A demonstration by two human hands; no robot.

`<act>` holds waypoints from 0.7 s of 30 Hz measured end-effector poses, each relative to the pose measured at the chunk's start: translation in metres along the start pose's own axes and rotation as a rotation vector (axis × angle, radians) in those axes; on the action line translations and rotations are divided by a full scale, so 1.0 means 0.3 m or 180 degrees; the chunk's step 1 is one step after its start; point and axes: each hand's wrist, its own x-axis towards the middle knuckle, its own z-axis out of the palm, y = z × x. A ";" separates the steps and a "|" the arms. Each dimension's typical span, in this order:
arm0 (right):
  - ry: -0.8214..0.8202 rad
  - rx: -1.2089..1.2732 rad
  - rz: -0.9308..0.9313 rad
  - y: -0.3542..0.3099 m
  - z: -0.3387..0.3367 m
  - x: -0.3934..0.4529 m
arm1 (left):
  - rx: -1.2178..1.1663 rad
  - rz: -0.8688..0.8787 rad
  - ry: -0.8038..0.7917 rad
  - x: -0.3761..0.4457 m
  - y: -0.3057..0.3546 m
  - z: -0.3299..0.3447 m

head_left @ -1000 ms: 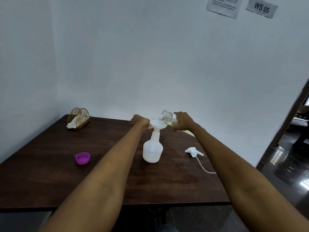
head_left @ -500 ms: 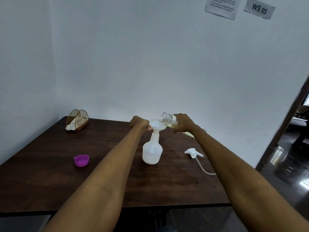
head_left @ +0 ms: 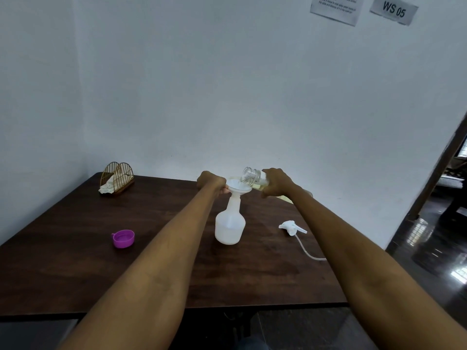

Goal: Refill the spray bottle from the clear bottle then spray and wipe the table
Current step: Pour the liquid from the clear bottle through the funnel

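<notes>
A white translucent spray bottle (head_left: 229, 227) stands uncapped in the middle of the dark wooden table (head_left: 75, 269), with a white funnel (head_left: 239, 188) seated in its neck. My left hand (head_left: 211, 181) grips the funnel's left rim. My right hand (head_left: 276, 181) holds the clear bottle (head_left: 252, 176) tipped sideways, its open mouth over the funnel. A thin stream seems to run from the mouth into the funnel. The white spray head (head_left: 292, 227) with its dip tube lies on the table to the right of the spray bottle.
A purple cap (head_left: 123, 238) lies on the table's left side. A gold wire holder with a white cloth (head_left: 116, 182) stands at the back left corner. White walls close the back and left. The table's right edge borders a dark glossy floor.
Both hands, the funnel and the clear bottle keep the same pose. Only the head camera has shifted slightly.
</notes>
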 end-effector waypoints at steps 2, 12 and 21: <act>0.0009 -0.0020 -0.0006 0.000 -0.001 0.001 | -0.0012 0.0004 -0.0010 -0.003 0.000 0.000; 0.0002 -0.0018 0.0002 0.003 0.001 0.000 | 0.0006 0.0006 -0.0054 -0.009 0.004 0.000; -0.0005 -0.0019 0.0000 0.001 0.005 -0.007 | 0.0022 0.0018 -0.0033 -0.005 0.002 0.002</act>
